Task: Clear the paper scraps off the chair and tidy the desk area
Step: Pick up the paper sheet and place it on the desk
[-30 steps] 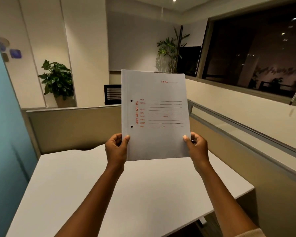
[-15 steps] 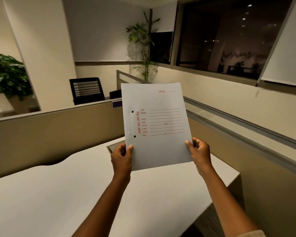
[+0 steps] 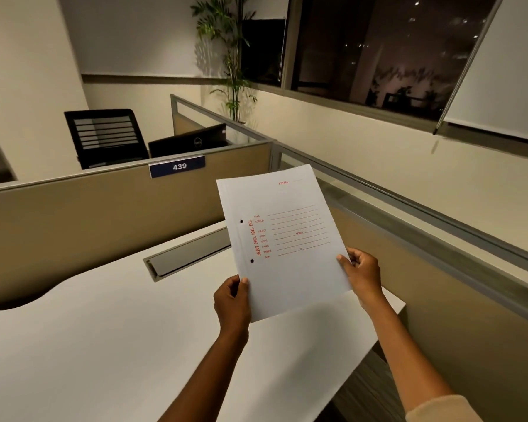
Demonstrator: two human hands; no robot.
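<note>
A white file folder (image 3: 287, 263) with red printed lines and two punched holes hangs tilted above the white desk (image 3: 104, 345). My left hand (image 3: 232, 303) pinches its lower left corner. My right hand (image 3: 361, 275) grips its right edge near the bottom. Both arms reach over the desk's right half. No paper scraps and no chair on my side of the partition show.
A metal cable flap (image 3: 189, 257) is set into the desk's far edge. Tan partitions (image 3: 89, 214) wall the desk at the back and right, with a sign "439" (image 3: 177, 166). Beyond stand a black chair (image 3: 104, 137), a dark laptop (image 3: 192, 143) and a tall plant (image 3: 226, 56).
The view has swung right and down. The folder has lowered toward the desk's right side and tilted, with both hands still on it.
</note>
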